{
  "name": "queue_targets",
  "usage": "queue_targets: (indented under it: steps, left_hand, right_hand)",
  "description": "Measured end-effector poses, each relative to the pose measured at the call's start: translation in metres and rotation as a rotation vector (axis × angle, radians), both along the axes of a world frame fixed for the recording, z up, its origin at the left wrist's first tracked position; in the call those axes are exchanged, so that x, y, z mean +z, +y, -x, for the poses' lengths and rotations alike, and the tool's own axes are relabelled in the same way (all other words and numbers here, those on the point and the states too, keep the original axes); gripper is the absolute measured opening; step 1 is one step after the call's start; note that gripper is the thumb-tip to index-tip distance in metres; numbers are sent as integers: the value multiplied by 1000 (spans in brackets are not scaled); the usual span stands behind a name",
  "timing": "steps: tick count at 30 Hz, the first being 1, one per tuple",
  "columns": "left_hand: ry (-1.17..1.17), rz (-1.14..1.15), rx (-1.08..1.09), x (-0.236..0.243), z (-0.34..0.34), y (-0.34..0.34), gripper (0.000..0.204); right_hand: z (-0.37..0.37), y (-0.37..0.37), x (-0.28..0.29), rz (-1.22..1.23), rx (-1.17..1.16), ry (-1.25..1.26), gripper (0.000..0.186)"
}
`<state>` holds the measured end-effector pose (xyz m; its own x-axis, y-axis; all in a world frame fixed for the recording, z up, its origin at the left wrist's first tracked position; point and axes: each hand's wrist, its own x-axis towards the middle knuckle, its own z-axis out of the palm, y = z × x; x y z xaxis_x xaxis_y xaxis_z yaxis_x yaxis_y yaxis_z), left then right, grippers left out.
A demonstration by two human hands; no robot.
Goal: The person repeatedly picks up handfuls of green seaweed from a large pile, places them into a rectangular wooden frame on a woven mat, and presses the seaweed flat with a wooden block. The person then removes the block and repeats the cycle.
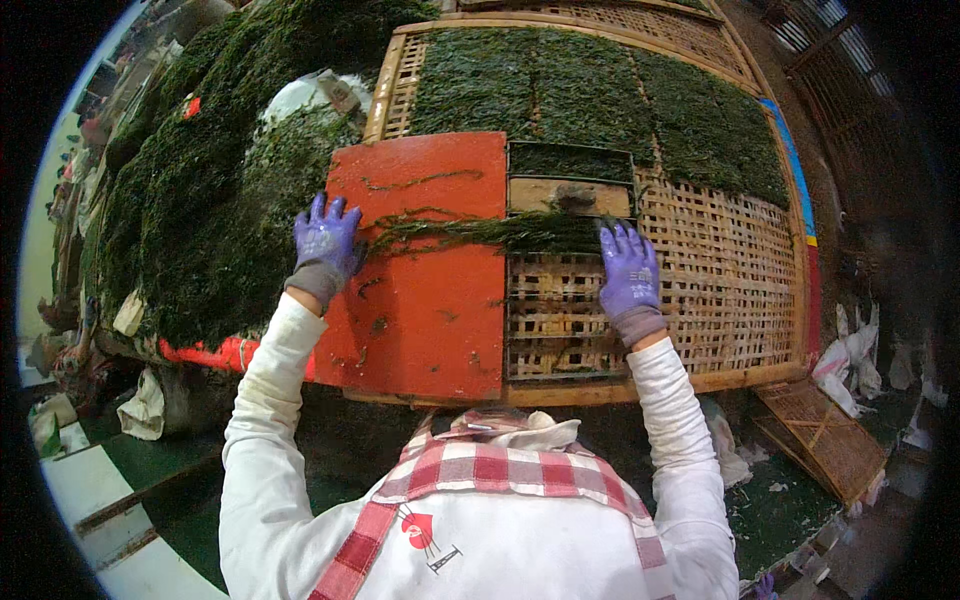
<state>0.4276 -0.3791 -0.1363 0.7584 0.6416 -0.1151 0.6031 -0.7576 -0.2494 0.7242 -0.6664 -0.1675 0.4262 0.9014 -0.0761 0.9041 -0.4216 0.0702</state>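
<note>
- Dark green, stringy seaweed lies in a thin band of wet strands (480, 232) that runs straight across between the two hands, its long axis side to side in the head view.
- The left hand (325, 240), in a purple glove, rests flat with its fingers spread at the left end of the band, on the edge of the flat red rectangular board (420, 310); a big heap of loose dark green seaweed (200, 220) lies just to its left.
- The right hand (628, 268), also in a purple glove, lies palm down with its fingers loosely spread, their tips touching the band's thicker right end, over the woven bamboo lattice tray (720, 290).
- Neither hand pinches anything; both press flat, and the band stretches from one to the other, so each hand is at one end of it.
- Just beyond the right hand's fingertips sits a small rectangular wooden frame (570, 180), part filled with seaweed.
- Farther beyond both hands, flat pressed rectangular sheets of seaweed (600, 90) cover the tray's far half.
- The band lies half on the board, half on the lattice.
</note>
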Motion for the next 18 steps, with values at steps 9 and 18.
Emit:
queue_targets:
  steps: [9,18]
  left_hand:
    - [-366,359,-306,-23,-98,-65,65]
    - [-600,193,-350,-51,-113,-71,33]
  right_hand:
    - [85,73,-6,-40,100,91,54]
    - [96,76,-39,-161,-40,91,54]
